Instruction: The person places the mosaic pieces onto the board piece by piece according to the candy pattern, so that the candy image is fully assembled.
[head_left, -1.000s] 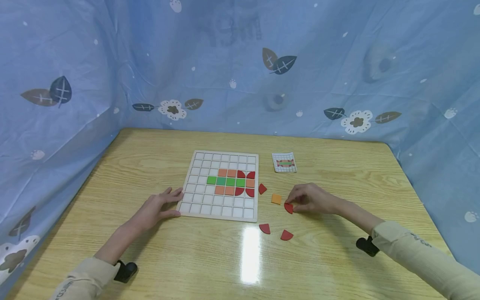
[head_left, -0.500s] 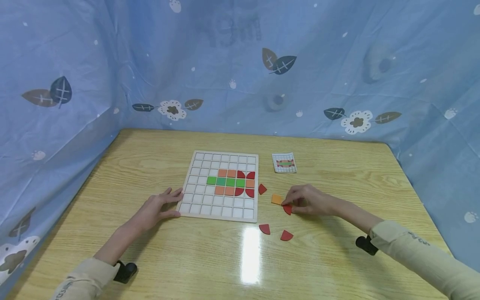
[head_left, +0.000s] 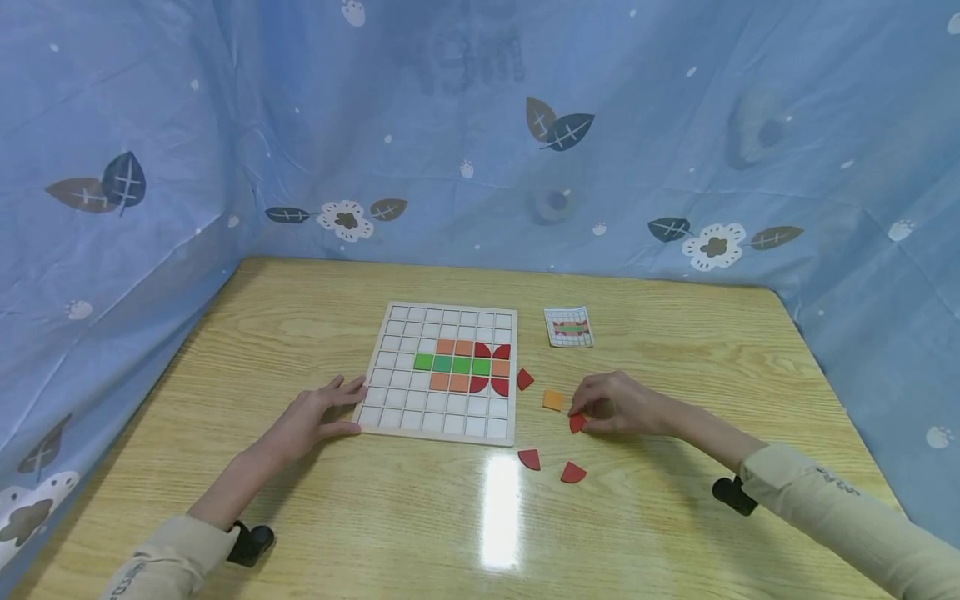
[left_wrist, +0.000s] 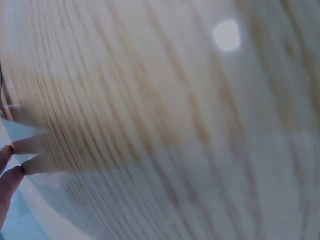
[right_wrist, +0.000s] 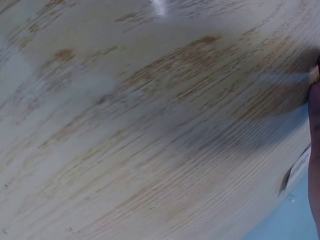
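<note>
In the head view my left hand (head_left: 318, 417) rests at the left edge of a white grid board (head_left: 405, 421), its fingers fairly straight. Green squares (head_left: 461, 365), salmon squares (head_left: 459, 382) and red quarter-circle pieces (head_left: 501, 387) lie in the board's cells. My right hand (head_left: 618, 404) pinches another red quarter-circle piece (head_left: 577, 423) between thumb and fingers, low over the table. Just left of it lies an orange square (head_left: 552, 400). Only fingertips (left_wrist: 10, 175) of the left hand show in the left wrist view; a sliver of the right hand (right_wrist: 314, 130) shows at the right wrist view's edge.
Loose red quarter-circles lie right of the board (head_left: 525, 379) and nearer the front, one red piece (head_left: 529, 459) beside another red piece (head_left: 573, 472). A small pattern card (head_left: 568, 327) lies behind them. A blue patterned cloth (head_left: 480, 150) hangs around the wooden table (head_left: 660, 525).
The red quarter-circle in my right hand has shifted slightly and turned, briefly touching the orange square's corner before moving off it. My left hand stays in place.
</note>
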